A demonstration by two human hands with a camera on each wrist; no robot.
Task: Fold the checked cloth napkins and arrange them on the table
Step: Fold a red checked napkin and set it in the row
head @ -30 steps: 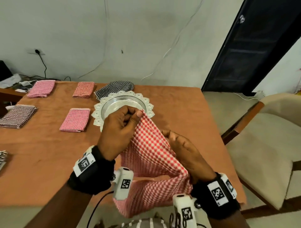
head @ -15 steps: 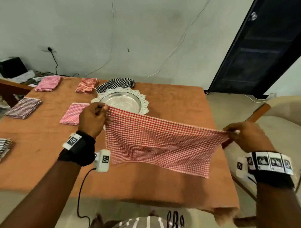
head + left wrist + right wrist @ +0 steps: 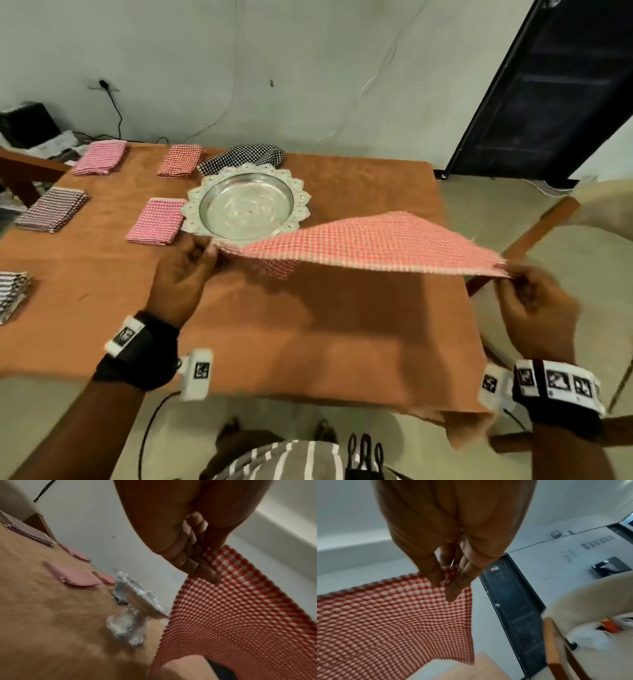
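A red-and-white checked napkin (image 3: 370, 243) is stretched open in the air above the brown table (image 3: 308, 325). My left hand (image 3: 202, 253) pinches its left corner, near the silver tray. My right hand (image 3: 517, 277) pinches the opposite corner past the table's right edge. The left wrist view shows my fingers (image 3: 202, 572) curled onto the napkin (image 3: 231, 608). In the right wrist view, thumb and fingers (image 3: 453, 586) clamp the napkin's (image 3: 393, 615) corner. The far edge of the cloth billows upward, nearly flat.
A silver scalloped tray (image 3: 246, 205) stands mid-table. Several folded checked napkins lie left of it, a pink one (image 3: 154, 222) closest, and a black checked cloth (image 3: 243, 156) behind the tray. A beige chair (image 3: 596, 212) stands to the right, with a dark door (image 3: 548, 85) behind.
The napkin went from bunched between my hands to spread wide. Since half a second ago its hanging edge has swung up and away over the table, and my hands have dropped lower.
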